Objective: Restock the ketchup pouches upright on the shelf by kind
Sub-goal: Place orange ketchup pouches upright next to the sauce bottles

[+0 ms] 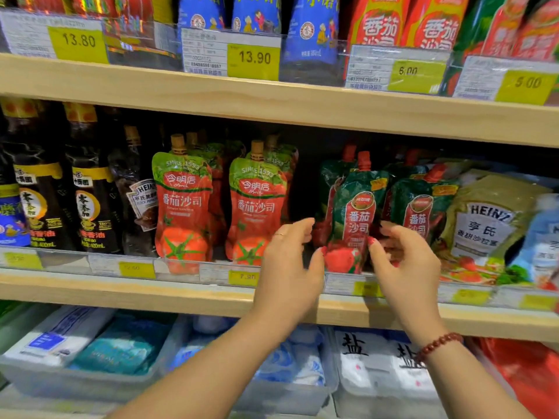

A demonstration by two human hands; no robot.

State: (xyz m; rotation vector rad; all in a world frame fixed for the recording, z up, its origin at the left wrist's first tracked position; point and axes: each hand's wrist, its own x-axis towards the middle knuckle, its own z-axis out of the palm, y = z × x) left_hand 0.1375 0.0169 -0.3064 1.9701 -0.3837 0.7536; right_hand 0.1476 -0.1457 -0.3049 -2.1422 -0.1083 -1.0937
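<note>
head view: wooden shelf (151, 294) lined with upright ketchup pouches (183, 204); clear bins (75, 379) below holding salt bags (357, 355); dark green pouch (357, 207) upright at shelf's front edge, between left hand (290, 267), spread wide beside it, and right hand (408, 267), thumb touching it, grip unclear.

Dark sesame-oil bottles (90, 189) far left; Heinz dressing pack (487, 225) far right; salt bags (357, 367) below.

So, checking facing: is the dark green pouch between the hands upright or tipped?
Upright: the dark green pouch stands base down, red cap up.
</note>
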